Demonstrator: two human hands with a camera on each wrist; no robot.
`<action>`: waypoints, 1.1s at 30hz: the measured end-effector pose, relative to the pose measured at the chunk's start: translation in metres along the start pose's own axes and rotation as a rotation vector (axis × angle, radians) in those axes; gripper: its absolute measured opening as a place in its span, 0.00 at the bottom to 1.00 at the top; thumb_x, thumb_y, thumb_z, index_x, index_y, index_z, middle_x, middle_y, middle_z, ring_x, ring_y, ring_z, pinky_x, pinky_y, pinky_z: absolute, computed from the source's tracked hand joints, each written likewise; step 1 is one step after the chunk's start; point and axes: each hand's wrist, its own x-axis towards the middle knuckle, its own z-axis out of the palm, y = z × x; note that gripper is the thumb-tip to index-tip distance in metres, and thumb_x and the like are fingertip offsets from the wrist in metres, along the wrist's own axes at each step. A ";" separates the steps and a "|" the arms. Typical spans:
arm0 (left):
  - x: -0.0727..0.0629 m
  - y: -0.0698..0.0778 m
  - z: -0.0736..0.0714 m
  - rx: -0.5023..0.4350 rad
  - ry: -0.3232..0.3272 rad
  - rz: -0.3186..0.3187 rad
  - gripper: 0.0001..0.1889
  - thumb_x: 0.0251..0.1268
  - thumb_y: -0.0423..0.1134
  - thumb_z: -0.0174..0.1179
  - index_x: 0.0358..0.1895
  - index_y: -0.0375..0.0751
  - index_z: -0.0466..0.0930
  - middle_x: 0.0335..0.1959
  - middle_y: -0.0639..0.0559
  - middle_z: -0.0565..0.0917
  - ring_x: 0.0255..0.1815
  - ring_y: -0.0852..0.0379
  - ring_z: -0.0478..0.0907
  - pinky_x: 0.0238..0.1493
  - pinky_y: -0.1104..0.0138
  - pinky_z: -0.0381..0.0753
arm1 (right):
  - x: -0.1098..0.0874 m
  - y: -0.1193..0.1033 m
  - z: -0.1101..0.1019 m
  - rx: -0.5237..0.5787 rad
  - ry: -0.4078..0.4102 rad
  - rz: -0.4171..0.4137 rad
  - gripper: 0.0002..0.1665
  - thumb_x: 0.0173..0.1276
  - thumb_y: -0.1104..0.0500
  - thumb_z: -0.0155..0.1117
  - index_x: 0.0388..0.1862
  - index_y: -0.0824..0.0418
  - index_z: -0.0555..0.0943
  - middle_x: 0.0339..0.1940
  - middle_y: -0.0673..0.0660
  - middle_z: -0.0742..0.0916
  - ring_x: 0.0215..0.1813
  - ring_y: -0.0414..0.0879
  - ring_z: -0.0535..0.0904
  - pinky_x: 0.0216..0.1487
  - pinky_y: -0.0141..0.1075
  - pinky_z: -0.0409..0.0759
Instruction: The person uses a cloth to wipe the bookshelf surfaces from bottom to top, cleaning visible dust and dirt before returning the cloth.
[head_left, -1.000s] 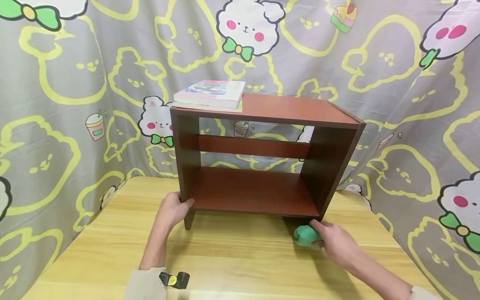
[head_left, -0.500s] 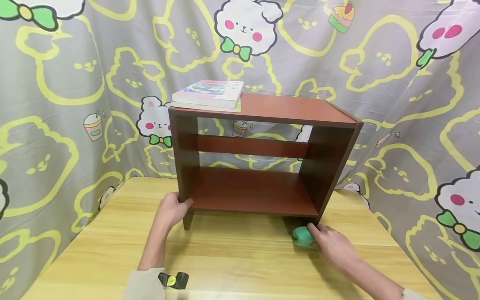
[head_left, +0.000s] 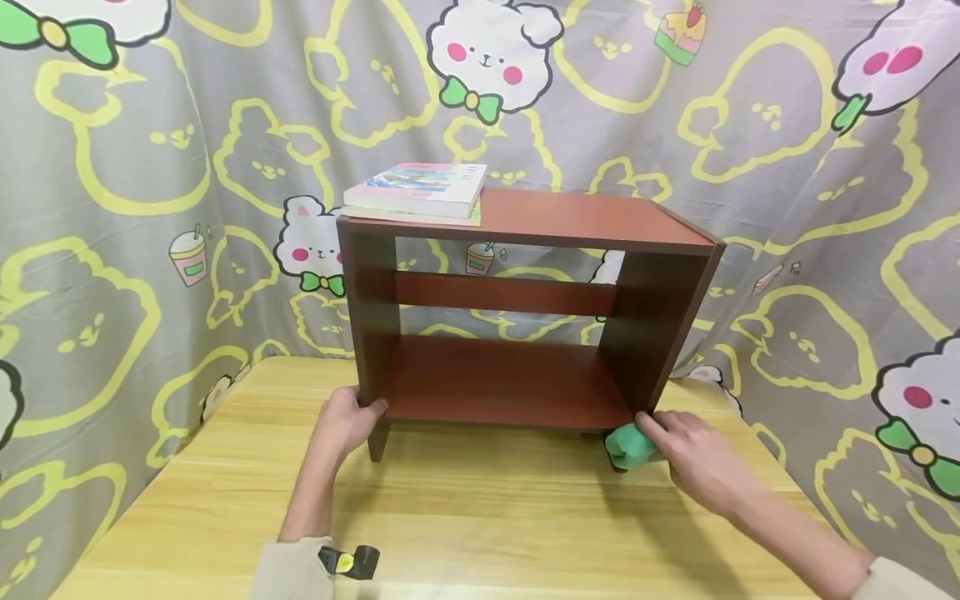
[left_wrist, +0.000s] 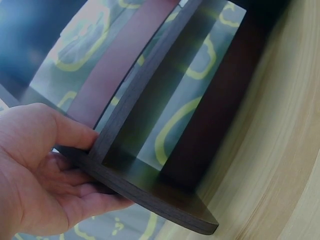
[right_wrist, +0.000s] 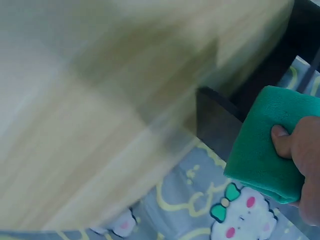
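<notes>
A small brown two-tier shelf [head_left: 510, 383] stands on the wooden table, its right legs drawn closer to the viewer's side than upright lines suggest. My left hand [head_left: 347, 423] grips the edge of its left side panel [left_wrist: 150, 192] at the lower board, thumb inside and fingers outside. In my right hand [head_left: 703, 460] is a folded green cloth [head_left: 628, 446], held at the foot of the right side panel. The right wrist view shows the thumb pressing on the plush cloth [right_wrist: 267, 145], which covers part of the panel's edge.
Books [head_left: 420, 190] lie stacked on the left of the shelf's top. Pale wooden table [head_left: 465, 533] extends in front. A patterned curtain [head_left: 255, 167] hangs behind and at both sides.
My right hand has moved the green cloth up and slightly to the right along the right panel's lower front edge. The left hand keeps its grip, and the shelf stays put.
</notes>
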 end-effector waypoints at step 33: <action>-0.001 0.001 0.000 -0.007 0.000 0.009 0.17 0.71 0.42 0.56 0.48 0.29 0.83 0.38 0.42 0.86 0.38 0.49 0.79 0.41 0.55 0.77 | 0.125 0.064 -0.170 -0.152 0.217 0.128 0.35 0.38 0.83 0.60 0.51 0.66 0.77 0.41 0.70 0.85 0.41 0.71 0.79 0.44 0.63 0.76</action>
